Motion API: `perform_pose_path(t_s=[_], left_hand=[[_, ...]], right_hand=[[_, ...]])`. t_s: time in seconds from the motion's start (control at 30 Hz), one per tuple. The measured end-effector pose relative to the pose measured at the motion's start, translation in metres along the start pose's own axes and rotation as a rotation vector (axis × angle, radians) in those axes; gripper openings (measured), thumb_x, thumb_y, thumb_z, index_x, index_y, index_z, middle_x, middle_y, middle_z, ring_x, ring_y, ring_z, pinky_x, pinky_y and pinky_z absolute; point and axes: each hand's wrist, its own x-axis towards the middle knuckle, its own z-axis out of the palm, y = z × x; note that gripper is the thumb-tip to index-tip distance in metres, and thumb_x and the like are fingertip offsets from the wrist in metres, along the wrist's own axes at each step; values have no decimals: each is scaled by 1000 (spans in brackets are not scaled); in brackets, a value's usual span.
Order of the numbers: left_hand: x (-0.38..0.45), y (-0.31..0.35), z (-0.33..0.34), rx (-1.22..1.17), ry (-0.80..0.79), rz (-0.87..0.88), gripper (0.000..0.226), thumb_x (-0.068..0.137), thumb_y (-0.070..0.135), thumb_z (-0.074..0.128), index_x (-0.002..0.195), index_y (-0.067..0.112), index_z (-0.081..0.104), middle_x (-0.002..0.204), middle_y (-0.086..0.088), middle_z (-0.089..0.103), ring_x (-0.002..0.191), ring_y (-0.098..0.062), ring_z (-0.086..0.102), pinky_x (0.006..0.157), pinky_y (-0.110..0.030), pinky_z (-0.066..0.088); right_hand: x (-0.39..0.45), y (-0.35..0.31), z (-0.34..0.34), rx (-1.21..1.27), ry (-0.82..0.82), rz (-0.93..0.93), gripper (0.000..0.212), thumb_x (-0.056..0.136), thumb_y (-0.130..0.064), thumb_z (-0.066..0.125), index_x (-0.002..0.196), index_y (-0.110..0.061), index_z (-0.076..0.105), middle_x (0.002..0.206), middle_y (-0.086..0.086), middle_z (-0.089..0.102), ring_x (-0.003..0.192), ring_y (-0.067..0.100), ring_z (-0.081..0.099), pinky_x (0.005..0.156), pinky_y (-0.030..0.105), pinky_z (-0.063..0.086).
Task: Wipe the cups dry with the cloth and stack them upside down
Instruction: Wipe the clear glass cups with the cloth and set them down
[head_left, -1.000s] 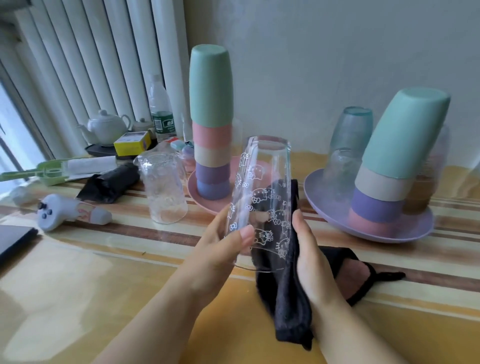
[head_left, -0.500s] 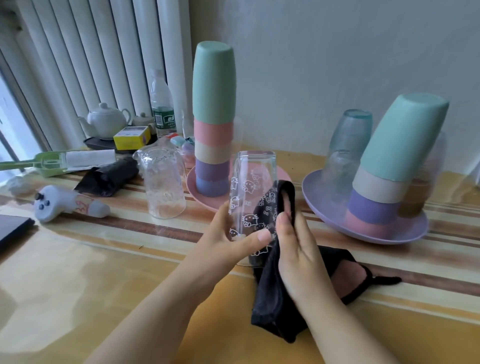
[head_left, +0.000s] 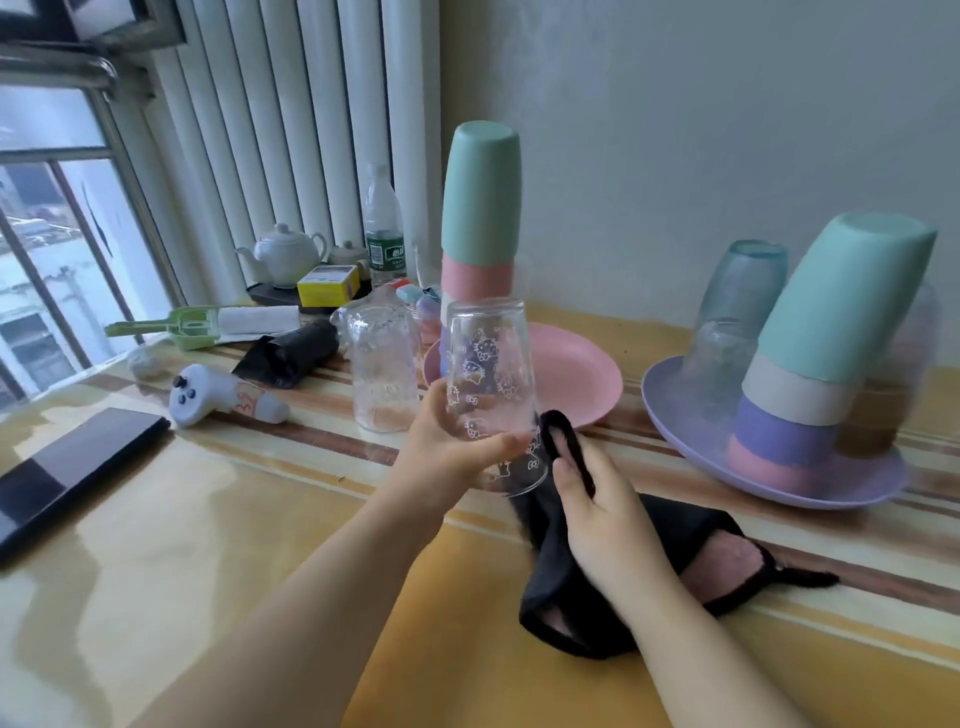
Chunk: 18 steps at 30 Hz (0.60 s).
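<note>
Head view: a printed glass (head_left: 491, 395) is being held upside down above the desk (head_left: 208, 519) by the left hand (head_left: 449, 447), fingers wrapped round it, while the black cloth (head_left: 558, 545) is being gripped against its rim by the right hand (head_left: 605, 519) — wiping seems under way. One pastel stack (head_left: 480, 249) is already being kept inverted on the pink plate (head_left: 576, 374); a clear glass (head_left: 384, 369) beside it likely remains. The glass's wetness — hard to judge

Two bare forearms, no sleeves, left hand (head_left: 449, 449), right hand (head_left: 605, 514), short plain nails
</note>
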Motion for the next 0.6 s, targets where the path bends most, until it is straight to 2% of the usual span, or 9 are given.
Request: perform_pose_path(t_s=[0.07, 0.1, 0.17, 0.23, 0.3, 0.37, 0.43, 0.5, 0.6], left_hand=[[1, 2, -5, 70, -5, -23, 63, 70, -3, 82, 118, 20, 48, 102, -4, 66, 87, -21, 73, 76, -51, 59], [1, 2, -8, 91, 0, -23, 65, 69, -4, 83, 118, 18, 47, 98, -4, 67, 88, -23, 73, 79, -53, 58], [-2, 1, -16, 143, 10, -11, 66, 68, -7, 82, 117, 13, 43, 90, 3, 69, 81, -13, 72, 79, -43, 60], [-8, 3, -25, 237, 30, -2, 75, 66, -2, 85, 123, 12, 39, 100, 5, 66, 84, -5, 69, 79, -31, 59], [-17, 7, -36, 296, 57, 2, 83, 61, 3, 89, 126, 18, 41, 114, 0, 61, 98, -5, 65, 81, -25, 57], [-24, 8, -51, 326, 78, 26, 73, 62, -3, 87, 113, 30, 46, 108, 4, 62, 93, 0, 66, 73, -18, 55], [-29, 10, -65, 381, 131, 35, 71, 61, 1, 89, 104, 36, 46, 104, 8, 62, 92, -1, 64, 76, -17, 51], [-30, 10, -80, 405, 182, 41, 72, 61, 3, 90, 107, 37, 45, 105, 7, 62, 95, -4, 62, 80, -22, 49], [-25, 7, -102, 443, 257, 41, 71, 64, 2, 87, 114, 29, 44, 104, 8, 61, 93, -1, 59, 80, -25, 48]], right_hand=[[0, 0, 0, -37, 1, -7, 36, 97, -21, 46, 132, -28, 49, 117, -27, 53, 113, -6, 47, 80, -9, 29], [1, -1, -1, -41, 7, -10, 37, 96, -16, 47, 132, -26, 50, 115, -28, 52, 113, -5, 47, 79, -10, 28], [1, -2, -2, -32, 0, -21, 39, 95, -8, 48, 130, -25, 54, 118, -27, 52, 115, -6, 48, 83, -10, 27], [-1, -4, -1, -35, -29, -35, 42, 94, -2, 47, 125, -28, 58, 118, -24, 55, 107, -13, 50, 84, -9, 30], [-3, -6, 0, -58, -45, -43, 43, 92, 2, 46, 116, -29, 64, 107, -27, 56, 92, -22, 51, 78, -8, 32], [-4, -6, 0, -71, -38, -54, 44, 90, 6, 44, 108, -28, 67, 98, -31, 55, 87, -30, 48, 76, -7, 33], [-3, -6, 0, -79, -25, -54, 44, 90, 5, 44, 104, -29, 68, 96, -30, 56, 88, -23, 52, 77, -6, 35], [-3, -6, 0, -79, -25, -40, 43, 91, 3, 45, 105, -31, 68, 98, -27, 60, 92, -10, 57, 78, -4, 37], [-3, -5, 0, -91, -32, -37, 43, 92, 1, 45, 107, -32, 67, 100, -26, 60, 101, -4, 56, 82, -2, 38]])
